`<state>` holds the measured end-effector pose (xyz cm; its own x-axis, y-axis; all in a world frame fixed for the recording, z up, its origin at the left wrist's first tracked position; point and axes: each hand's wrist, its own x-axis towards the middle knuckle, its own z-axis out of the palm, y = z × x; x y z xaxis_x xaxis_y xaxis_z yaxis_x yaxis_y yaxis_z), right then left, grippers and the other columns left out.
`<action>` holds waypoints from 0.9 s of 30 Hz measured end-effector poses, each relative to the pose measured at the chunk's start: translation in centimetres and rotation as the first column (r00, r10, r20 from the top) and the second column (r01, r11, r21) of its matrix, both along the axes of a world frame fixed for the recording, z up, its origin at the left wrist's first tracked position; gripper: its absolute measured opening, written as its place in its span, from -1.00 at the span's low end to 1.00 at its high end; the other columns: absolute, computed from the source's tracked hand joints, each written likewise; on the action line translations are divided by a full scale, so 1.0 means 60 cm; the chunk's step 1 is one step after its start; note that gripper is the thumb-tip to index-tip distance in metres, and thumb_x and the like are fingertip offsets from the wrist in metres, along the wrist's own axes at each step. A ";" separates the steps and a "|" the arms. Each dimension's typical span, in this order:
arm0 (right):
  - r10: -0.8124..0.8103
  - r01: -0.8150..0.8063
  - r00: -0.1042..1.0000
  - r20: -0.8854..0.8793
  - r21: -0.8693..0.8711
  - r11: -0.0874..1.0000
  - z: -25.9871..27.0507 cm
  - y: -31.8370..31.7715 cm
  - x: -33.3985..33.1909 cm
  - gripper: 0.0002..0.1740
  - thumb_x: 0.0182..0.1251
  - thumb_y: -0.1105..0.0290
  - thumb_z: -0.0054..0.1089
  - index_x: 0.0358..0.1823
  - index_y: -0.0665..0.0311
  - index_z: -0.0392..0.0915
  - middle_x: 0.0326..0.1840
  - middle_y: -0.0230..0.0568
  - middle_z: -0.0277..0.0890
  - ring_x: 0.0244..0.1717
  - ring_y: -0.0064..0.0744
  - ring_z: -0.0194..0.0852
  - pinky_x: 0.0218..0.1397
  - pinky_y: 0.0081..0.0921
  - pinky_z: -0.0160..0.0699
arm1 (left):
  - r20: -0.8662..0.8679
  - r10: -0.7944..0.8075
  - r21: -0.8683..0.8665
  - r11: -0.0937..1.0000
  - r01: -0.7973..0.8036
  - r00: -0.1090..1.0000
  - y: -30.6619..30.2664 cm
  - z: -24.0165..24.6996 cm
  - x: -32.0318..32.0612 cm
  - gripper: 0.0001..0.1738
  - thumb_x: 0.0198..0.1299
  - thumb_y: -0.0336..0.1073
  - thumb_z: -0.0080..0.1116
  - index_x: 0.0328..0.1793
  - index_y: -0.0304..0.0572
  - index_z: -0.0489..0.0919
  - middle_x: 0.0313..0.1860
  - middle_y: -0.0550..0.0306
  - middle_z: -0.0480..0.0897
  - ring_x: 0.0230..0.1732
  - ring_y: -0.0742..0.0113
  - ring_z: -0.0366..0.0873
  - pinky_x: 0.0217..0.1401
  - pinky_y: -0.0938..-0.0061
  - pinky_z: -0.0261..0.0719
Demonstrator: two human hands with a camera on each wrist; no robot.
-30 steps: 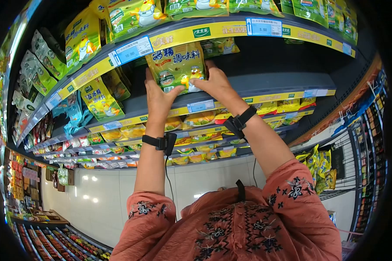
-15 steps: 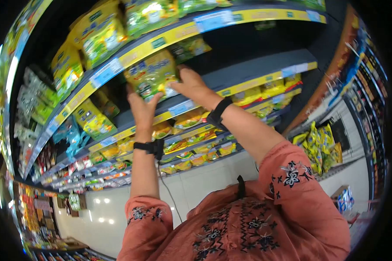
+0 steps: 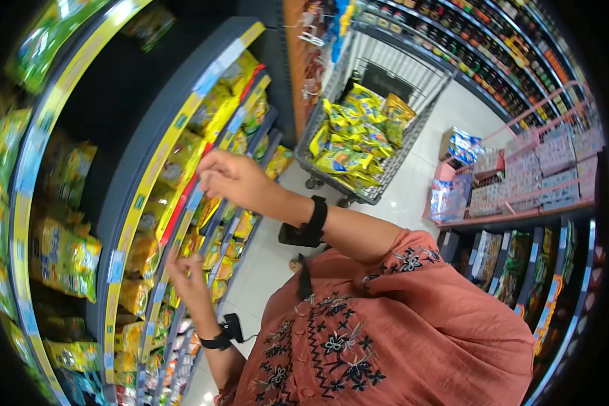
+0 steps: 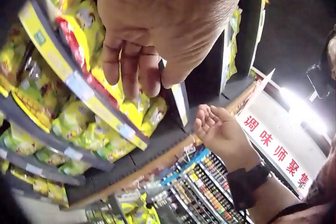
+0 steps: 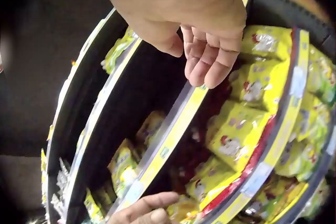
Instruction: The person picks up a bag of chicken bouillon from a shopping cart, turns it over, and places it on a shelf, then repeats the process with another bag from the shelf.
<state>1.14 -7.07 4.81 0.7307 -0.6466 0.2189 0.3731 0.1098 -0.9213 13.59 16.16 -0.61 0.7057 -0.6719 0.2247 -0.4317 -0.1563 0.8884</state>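
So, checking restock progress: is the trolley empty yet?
Not empty. The wire trolley holds a loose heap of yellow packets lying in its basket.

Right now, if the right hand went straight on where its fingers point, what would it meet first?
Likely the yellow packets lying just beyond the right hand; nothing shows between them, but depth is unclear.

The cart (image 3: 423,118) is grey wire, full of yellow and green bags (image 3: 348,145). Left of the cart, the shelf edges (image 3: 156,162) are yellow with little blue-and-white tags (image 3: 116,266), and one strip (image 3: 174,213) is red. The packets (image 3: 64,254) there are yellow and green too. Below the cart, the shirt (image 3: 386,325) is orange-pink with a black flower pattern.
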 end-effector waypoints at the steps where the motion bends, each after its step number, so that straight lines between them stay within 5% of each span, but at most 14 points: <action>1: -0.053 0.052 0.998 0.013 0.072 0.996 -0.017 -0.028 -0.030 -0.84 0.47 0.37 0.14 -0.06 0.29 0.50 -0.28 -0.31 0.62 -0.31 -0.62 0.58 -0.25 -0.61 0.57 | -0.099 -0.049 0.074 0.996 0.057 0.994 -0.024 -0.013 -0.030 -0.50 0.40 -0.46 0.14 0.42 -0.38 0.34 -0.29 0.18 0.59 -0.23 0.47 0.54 -0.03 0.54 0.53; 6: -0.303 0.332 0.940 -0.157 0.211 0.920 -0.096 -0.176 -0.194 -0.79 0.44 0.38 0.09 0.02 0.29 0.46 -0.25 -0.23 0.62 -0.33 -0.50 0.63 -0.30 -0.51 0.66 | -0.236 -0.265 0.201 0.928 0.314 0.935 -0.131 -0.028 -0.120 -0.48 0.40 -0.45 0.14 0.44 -0.36 0.32 -0.28 0.19 0.60 -0.24 0.49 0.55 -0.07 0.56 0.52; 13: -0.613 0.696 0.717 -0.332 0.398 0.598 -0.202 -0.408 -0.429 -0.79 0.39 0.37 0.11 -0.05 0.32 0.45 -0.19 -0.22 0.52 -0.20 -0.29 0.68 -0.30 -0.41 0.68 | -0.378 -0.325 0.295 0.845 0.446 0.867 -0.287 -0.042 -0.204 -0.51 0.41 -0.45 0.13 0.42 -0.39 0.35 -0.06 0.10 0.61 -0.06 0.44 0.58 0.09 0.52 0.55; 15: -0.591 0.666 0.744 -0.311 0.414 0.621 -0.253 -0.497 -0.509 -0.78 0.41 0.36 0.09 -0.05 0.36 0.44 -0.16 -0.20 0.48 -0.15 -0.24 0.67 -0.27 -0.36 0.73 | -0.442 -0.320 0.286 0.835 0.470 0.838 -0.329 -0.046 -0.233 -0.52 0.42 -0.44 0.13 0.41 -0.40 0.36 -0.05 0.09 0.61 -0.05 0.42 0.59 0.11 0.51 0.56; 20: -0.659 0.823 0.534 -0.530 0.506 0.260 -0.355 -0.657 -0.660 -0.69 0.42 0.45 0.04 0.09 0.51 0.40 -0.05 -0.01 0.47 -0.20 -0.12 0.63 -0.38 -0.29 0.79 | -0.494 -0.269 0.317 0.830 0.459 0.827 -0.406 -0.062 -0.307 -0.54 0.43 -0.43 0.12 0.39 -0.41 0.37 -0.03 0.07 0.60 -0.07 0.41 0.61 0.10 0.51 0.58; 23: -0.553 0.857 0.515 -0.655 0.385 0.343 -0.481 -0.736 -0.745 -0.55 0.48 0.42 0.01 0.33 0.45 0.28 0.03 0.01 0.48 -0.07 -0.02 0.65 -0.25 -0.19 0.78 | -0.529 -0.216 0.337 0.835 0.436 0.821 -0.438 -0.063 -0.342 -0.55 0.44 -0.40 0.13 0.38 -0.42 0.37 -0.03 0.06 0.59 -0.08 0.38 0.62 0.07 0.50 0.59; 25: -0.497 0.921 0.385 -0.778 0.287 0.265 -0.497 -0.751 -0.753 -0.55 0.49 0.43 -0.02 0.34 0.42 0.29 0.02 0.04 0.50 -0.13 -0.02 0.66 -0.34 -0.16 0.77 | -0.536 -0.173 0.371 0.831 0.415 0.826 -0.449 -0.060 -0.356 -0.54 0.44 -0.39 0.13 0.38 -0.43 0.37 -0.03 0.06 0.59 -0.08 0.37 0.62 0.07 0.50 0.60; 27: -0.420 0.930 0.314 -0.851 0.185 0.319 -0.512 -0.760 -0.758 -0.56 0.47 0.46 -0.02 0.34 0.35 0.31 -0.03 0.07 0.54 -0.20 -0.02 0.67 -0.39 -0.15 0.76 | -0.517 -0.136 0.430 0.813 0.394 0.845 -0.465 -0.052 -0.370 -0.55 0.42 -0.41 0.13 0.37 -0.42 0.37 -0.06 0.06 0.59 -0.10 0.37 0.62 0.05 0.50 0.61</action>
